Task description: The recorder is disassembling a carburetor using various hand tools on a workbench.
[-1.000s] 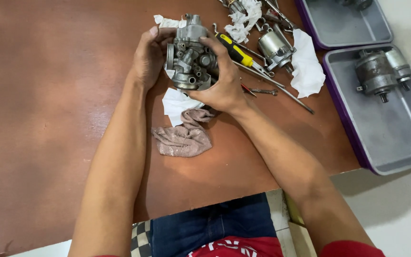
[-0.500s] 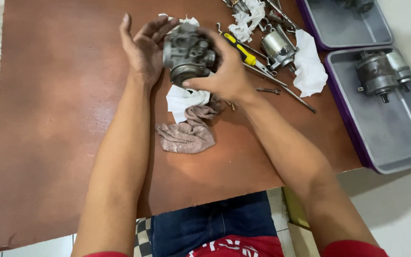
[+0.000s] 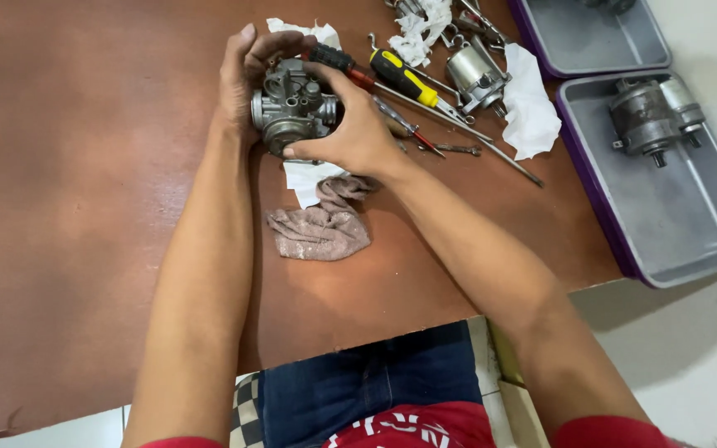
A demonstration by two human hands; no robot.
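Note:
A grey metal carburetor is held between both hands above the brown wooden table. My left hand cups its left side with the fingers curled over the top. My right hand grips its right side, thumb underneath. Below the hands lie a white paper scrap and a crumpled grey-brown rag.
Screwdrivers, one with a yellow-black handle, and other tools lie right of the hands with a small metal motor and white tissue. Two grey trays stand at the right; the nearer tray holds another motor.
The left hand, open beside the carburetor half a second ago, has closed back onto it. The part has been turned in the hands, showing a different face.

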